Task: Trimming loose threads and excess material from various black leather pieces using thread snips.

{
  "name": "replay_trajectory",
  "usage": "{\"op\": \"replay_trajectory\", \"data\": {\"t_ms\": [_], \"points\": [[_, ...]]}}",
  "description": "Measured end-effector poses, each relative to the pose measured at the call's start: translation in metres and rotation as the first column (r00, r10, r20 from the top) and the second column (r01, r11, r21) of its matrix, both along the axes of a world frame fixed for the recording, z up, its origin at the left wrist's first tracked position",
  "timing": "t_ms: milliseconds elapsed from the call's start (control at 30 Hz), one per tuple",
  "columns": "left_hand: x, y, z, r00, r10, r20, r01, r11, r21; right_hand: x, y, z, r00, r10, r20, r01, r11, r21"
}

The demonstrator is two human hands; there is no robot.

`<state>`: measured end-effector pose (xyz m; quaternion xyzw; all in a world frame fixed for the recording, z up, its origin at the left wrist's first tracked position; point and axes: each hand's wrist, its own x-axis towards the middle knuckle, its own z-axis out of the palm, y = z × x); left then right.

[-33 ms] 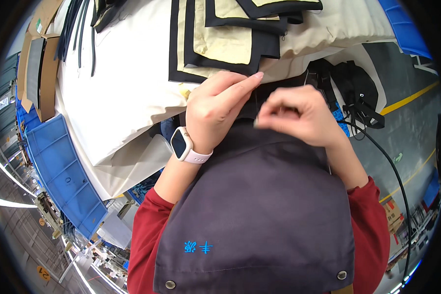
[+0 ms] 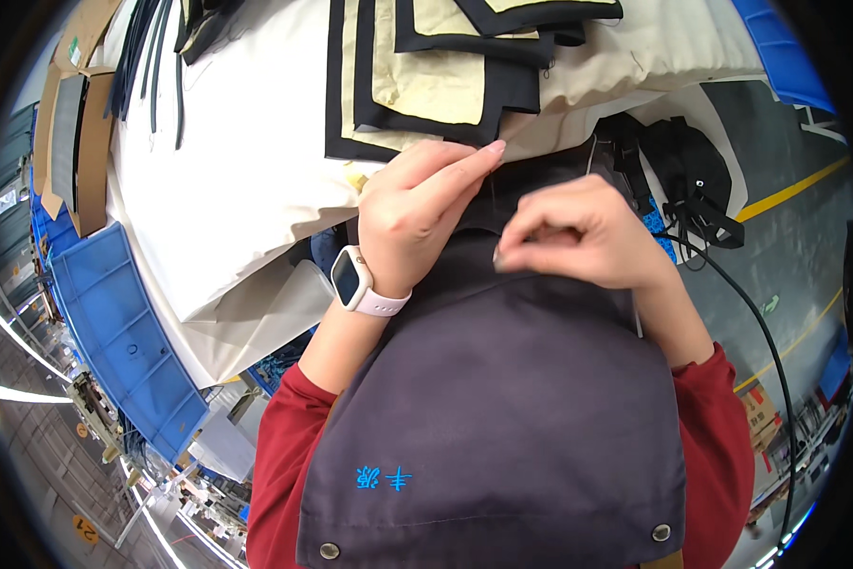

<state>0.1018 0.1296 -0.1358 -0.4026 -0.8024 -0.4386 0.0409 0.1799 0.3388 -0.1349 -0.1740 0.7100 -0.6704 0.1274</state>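
Observation:
My left hand (image 2: 412,213), with a pale-strapped watch (image 2: 348,278) at the wrist, has its fingers closed, tips near the lower corner of layered black-edged cream fabric pieces (image 2: 428,85); what they hold, if anything, is hidden. To its right, my right hand (image 2: 583,237) is pinched above my dark apron (image 2: 488,398), slightly blurred, and anything between thumb and index finger is too small to make out. A small yellow scrap (image 2: 355,175) lies beside my left hand on the white-covered table edge.
A white-covered table (image 2: 208,190) bears dark strips (image 2: 151,85). A cardboard box (image 2: 90,152) and blue tray (image 2: 123,332) are at the left, another blue tray (image 2: 777,38) at upper right. A black bag (image 2: 678,171) and hanging cable (image 2: 758,322) are right of my hands.
My right hand has shifted slightly downward. My left hand is almost unmoved, a touch lower.

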Motion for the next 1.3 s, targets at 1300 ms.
{"op": "replay_trajectory", "data": {"t_ms": [1300], "points": [[0.007, -0.018, -0.007, 0.882, 0.122, 0.454, -0.333, 0.844, 0.420, -0.060, -0.001, -0.009, 0.716, -0.355, -0.601, 0.588, 0.771, 0.246]]}}
